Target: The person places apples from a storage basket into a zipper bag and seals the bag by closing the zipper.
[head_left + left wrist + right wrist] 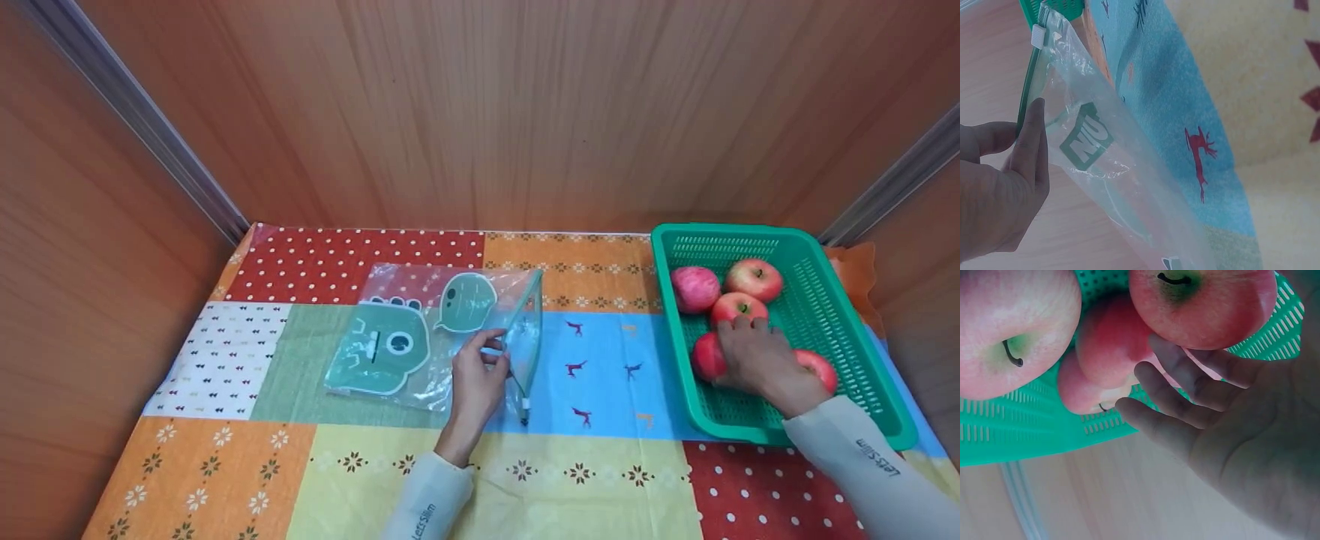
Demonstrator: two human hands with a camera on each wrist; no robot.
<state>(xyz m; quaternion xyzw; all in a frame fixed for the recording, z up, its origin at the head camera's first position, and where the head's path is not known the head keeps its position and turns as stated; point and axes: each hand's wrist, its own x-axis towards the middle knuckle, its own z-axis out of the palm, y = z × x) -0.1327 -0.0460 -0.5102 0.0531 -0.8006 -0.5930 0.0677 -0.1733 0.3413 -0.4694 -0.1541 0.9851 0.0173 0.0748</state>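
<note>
A clear plastic zip bag (442, 360) with green dinosaur prints lies left of centre. My left hand (480, 375) pinches its green-edged mouth between thumb and fingers, raising that side; the left wrist view shows the white zip slider (1038, 36) beyond the fingertips. To the right stands a green plastic basket (679, 375) holding several red apples (754, 280). Inside it, my right hand (761, 367) reaches down among the fruit. Its fingers (1168, 396) are spread and slightly bent beside an apple (1207, 309); whether they touch it, I cannot tell.
A patchwork-print tablecloth (585, 480) covers the table. Wood-grain panels (480, 112) rise behind and at both sides. An orange piece (853, 277) with a wavy edge shows behind the basket's right side.
</note>
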